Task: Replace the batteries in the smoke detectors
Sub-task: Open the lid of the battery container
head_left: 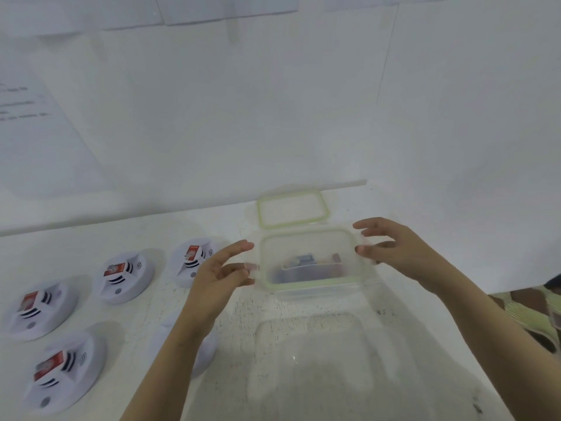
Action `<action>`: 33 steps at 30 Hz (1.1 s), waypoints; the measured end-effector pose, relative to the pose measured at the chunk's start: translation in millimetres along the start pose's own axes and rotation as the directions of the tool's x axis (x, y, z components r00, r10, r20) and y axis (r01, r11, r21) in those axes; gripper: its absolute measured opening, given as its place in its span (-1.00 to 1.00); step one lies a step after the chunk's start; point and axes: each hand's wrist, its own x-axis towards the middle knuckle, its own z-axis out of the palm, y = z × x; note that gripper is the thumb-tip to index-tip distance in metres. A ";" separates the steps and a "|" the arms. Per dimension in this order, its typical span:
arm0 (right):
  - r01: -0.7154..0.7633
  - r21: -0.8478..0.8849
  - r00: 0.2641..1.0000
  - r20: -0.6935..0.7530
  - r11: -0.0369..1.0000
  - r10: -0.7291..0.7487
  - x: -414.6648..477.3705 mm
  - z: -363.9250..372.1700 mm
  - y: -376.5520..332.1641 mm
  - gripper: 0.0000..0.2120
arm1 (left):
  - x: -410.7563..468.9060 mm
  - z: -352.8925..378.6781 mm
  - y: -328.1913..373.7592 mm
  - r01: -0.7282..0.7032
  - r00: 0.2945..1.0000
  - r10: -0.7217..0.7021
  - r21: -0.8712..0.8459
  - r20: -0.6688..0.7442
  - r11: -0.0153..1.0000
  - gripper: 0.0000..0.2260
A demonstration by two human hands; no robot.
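One empty clear tub (312,360) is sitting nearest the camera on a white table (236,305). To its left, four white smoke detectors (60,372) bearing red labels are lying in two rows, with a fifth detector (170,338) partly hidden behind the left forearm. Beyond the tub, a person is reaching out with both bare hands on either side of a green-rimmed clear container (303,284). The left hand (221,271) is hovering at its left wall and the right hand (391,247) at its right rim. Both are showing loosely spread, slightly bent fingers and gripping nothing; whether the fingertips are touching the plastic cannot be told. Batteries (306,264), blurred, are lying on the container's floor. Just behind it, the green-edged lid (293,209) is resting flat on the table. Farther back, a white wall (273,117) is rising, with a printed sheet (30,117) hanging at far left.
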 end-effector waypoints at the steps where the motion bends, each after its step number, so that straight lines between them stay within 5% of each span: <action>1: 0.004 0.042 0.998 0.065 0.999 -0.006 -6.1 -3.4 -1.1 -0.60 | -0.8 -1.5 -0.1 -0.022 0.999 0.023 -0.040 0.023 0.999 -0.57; 8: 0.080 0.036 0.956 0.279 0.996 -0.087 -21.0 -6.9 -2.3 -0.44 | 5.4 -5.5 4.1 -0.111 0.993 0.114 -0.091 0.026 0.990 -0.69; 13: 0.220 0.131 0.975 -0.052 0.967 -0.215 -12.7 -5.0 -15.5 -0.80 | 16.0 -3.2 20.9 -0.224 0.970 0.217 -0.056 -0.106 0.973 -0.79; 17: 0.262 0.127 0.936 -0.276 0.957 -0.220 12.9 -6.9 -36.0 -0.87 | 38.4 4.6 40.9 -0.249 0.933 0.249 0.036 -0.259 0.968 -0.90; 22: 0.149 0.083 0.927 -0.358 0.985 -0.110 61.8 -1.2 -46.5 -0.79 | 78.3 13.8 50.3 -0.108 0.929 0.135 0.097 -0.344 0.989 -0.79; 28: 0.018 0.088 0.965 -0.261 0.996 0.006 100.6 11.0 -33.6 -0.94 | 106.4 15.5 35.8 0.112 0.974 -0.082 0.136 -0.211 0.984 -0.93; 33: -0.055 0.055 0.989 -0.131 0.997 0.062 110.6 15.0 -17.3 -0.88 | 111.1 23.2 18.2 0.184 0.979 -0.166 0.165 -0.119 0.969 -0.65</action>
